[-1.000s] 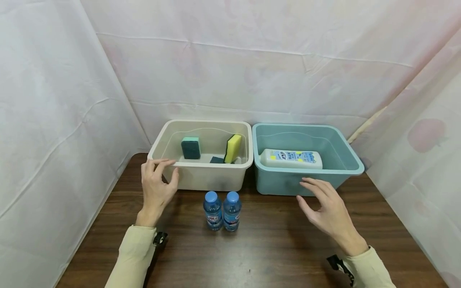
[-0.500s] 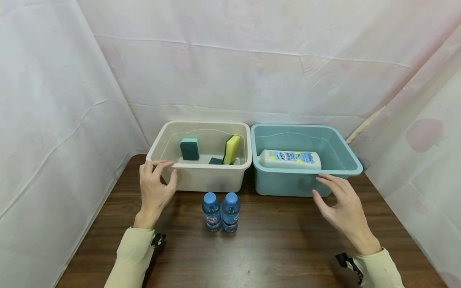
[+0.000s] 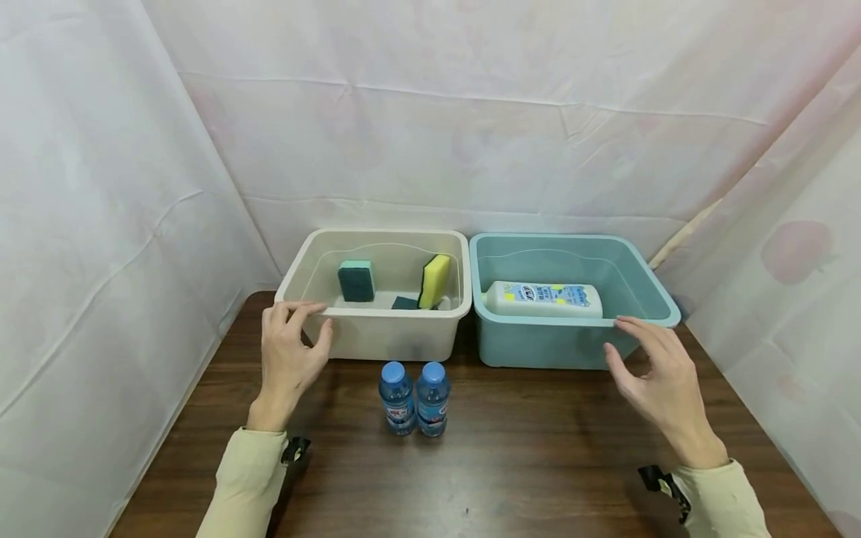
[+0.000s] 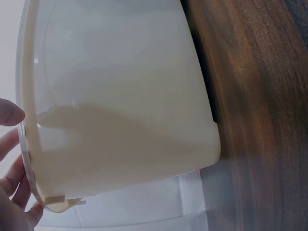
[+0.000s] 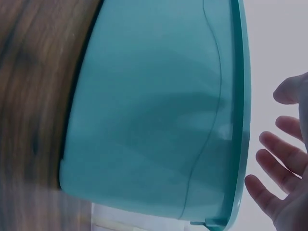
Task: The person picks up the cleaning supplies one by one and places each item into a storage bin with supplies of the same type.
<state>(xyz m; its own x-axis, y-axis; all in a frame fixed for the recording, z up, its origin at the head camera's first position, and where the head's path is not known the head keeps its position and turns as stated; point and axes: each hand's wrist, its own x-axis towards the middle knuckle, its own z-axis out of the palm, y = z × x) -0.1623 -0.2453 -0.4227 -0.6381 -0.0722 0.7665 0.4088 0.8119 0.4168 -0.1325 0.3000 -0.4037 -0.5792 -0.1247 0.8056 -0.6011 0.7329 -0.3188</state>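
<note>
My left hand (image 3: 291, 365) is at the front left corner of a cream plastic bin (image 3: 386, 336), fingertips right at the rim and thumb spread apart from them. In the left wrist view the thumb (image 4: 10, 113) overlaps the rim's edge. My right hand (image 3: 662, 385) hovers by the front right of a teal bin (image 3: 538, 347), its fingertips near the rim. The right wrist view shows its fingers (image 5: 284, 154) spread, with a gap to the teal rim. Neither hand holds anything between thumb and fingers.
Two small water bottles (image 3: 397, 403) with blue caps stand before the cream bin. Inside that bin are a green sponge (image 3: 356, 282), a yellow sponge (image 3: 435, 281) and a dark flat piece. A white detergent bottle (image 3: 543, 299) lies in the teal bin. White curtains (image 3: 430, 134) enclose the table.
My right hand has moved right along the teal bin's front and come closer to its rim. The left hand stays at the cream bin's corner. Bottles and bins have not moved.
</note>
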